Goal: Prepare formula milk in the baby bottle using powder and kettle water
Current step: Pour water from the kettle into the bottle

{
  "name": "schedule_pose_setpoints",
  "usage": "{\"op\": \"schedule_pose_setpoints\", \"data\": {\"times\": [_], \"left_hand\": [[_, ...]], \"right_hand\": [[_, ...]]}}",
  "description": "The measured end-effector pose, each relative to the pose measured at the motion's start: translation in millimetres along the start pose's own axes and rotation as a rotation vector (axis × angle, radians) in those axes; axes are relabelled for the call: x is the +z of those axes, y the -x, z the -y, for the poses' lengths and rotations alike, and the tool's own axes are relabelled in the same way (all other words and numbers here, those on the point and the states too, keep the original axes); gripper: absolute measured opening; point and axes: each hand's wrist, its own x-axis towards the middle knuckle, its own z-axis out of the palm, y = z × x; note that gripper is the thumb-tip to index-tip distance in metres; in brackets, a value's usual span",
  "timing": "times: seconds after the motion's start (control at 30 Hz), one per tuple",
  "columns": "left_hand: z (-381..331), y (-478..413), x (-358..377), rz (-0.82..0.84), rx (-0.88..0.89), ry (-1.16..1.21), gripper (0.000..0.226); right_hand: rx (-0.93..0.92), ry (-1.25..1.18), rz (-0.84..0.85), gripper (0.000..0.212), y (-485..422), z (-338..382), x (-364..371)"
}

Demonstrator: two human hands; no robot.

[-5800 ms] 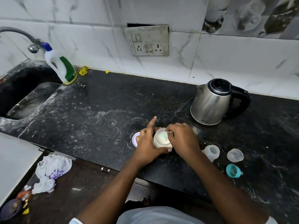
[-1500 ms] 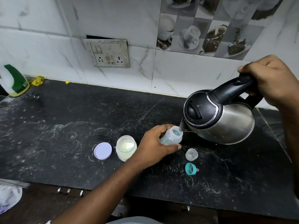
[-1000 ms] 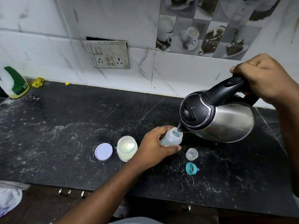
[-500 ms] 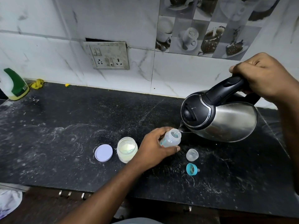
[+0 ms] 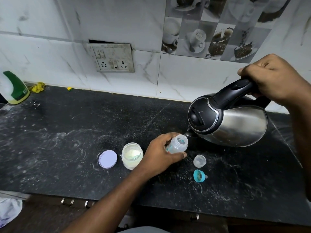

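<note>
My left hand point(image 5: 159, 153) grips the small clear baby bottle point(image 5: 178, 145), which stands on the black counter point(image 5: 67, 132) with its mouth open and tilted toward the kettle. My right hand point(image 5: 272, 78) holds the black handle of the steel kettle point(image 5: 235, 121), tipped left with its spout just over the bottle's mouth. A thin stream of water runs from spout to bottle. The open jar of pale formula powder point(image 5: 132, 155) stands left of my left hand, its lilac lid point(image 5: 107, 159) flat beside it.
A clear bottle cap point(image 5: 199, 160) and a teal teat ring point(image 5: 199, 175) lie on the counter right of the bottle. A white and green spray bottle point(image 5: 14, 89) stands at the far left by the wall. A socket plate point(image 5: 114, 58) is on the tiled wall.
Earlier both hands were at the powder jar with the kettle standing. Since then my right hand lifted and tipped the kettle over the bottle; in the last second it shifted only slightly.
</note>
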Motion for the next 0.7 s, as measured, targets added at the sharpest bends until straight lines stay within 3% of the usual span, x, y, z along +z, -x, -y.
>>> {"op": "schedule_pose_setpoints", "data": {"times": [0.7], "left_hand": [[7,-5,1,0.004,-0.037,-0.002,0.063]], "right_hand": [[0.04,0.104,0.027,0.047,5,16,3]]}}
